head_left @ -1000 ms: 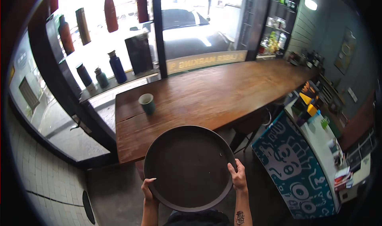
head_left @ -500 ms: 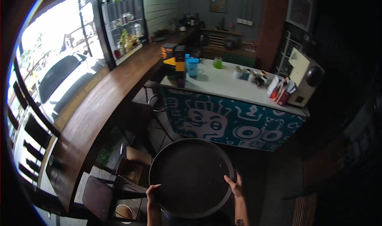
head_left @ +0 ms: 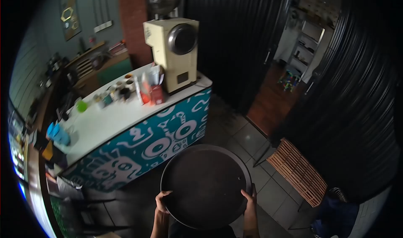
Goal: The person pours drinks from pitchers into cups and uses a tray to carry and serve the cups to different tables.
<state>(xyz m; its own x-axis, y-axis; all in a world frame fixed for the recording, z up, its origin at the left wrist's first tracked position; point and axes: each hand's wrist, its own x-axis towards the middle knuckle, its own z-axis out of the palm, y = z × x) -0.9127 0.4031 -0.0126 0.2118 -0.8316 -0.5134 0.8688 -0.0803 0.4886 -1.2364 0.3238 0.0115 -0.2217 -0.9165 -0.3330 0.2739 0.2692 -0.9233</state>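
A round black serving tray (head_left: pixel 205 185) is held level in front of my body, with nothing on its surface but a few small light specks. My left hand (head_left: pixel 162 202) grips its left rim, thumb over the top edge. On the opposite rim, my right hand (head_left: pixel 249 201) holds on in the same way. The fingers of both hands are mostly hidden under the tray.
Ahead stands a counter (head_left: pixel 88 129) with a teal patterned front, bearing a cream coffee grinder (head_left: pixel 179 57), cups and blue containers (head_left: pixel 58 134). At right are a slatted bench (head_left: pixel 297 173), dark folding doors (head_left: pixel 235 41) and an open doorway (head_left: pixel 277 91).
My view has swung right, so the counter now sits further left and the doorway and bench have come into sight. Both hands keep hold of the tray.
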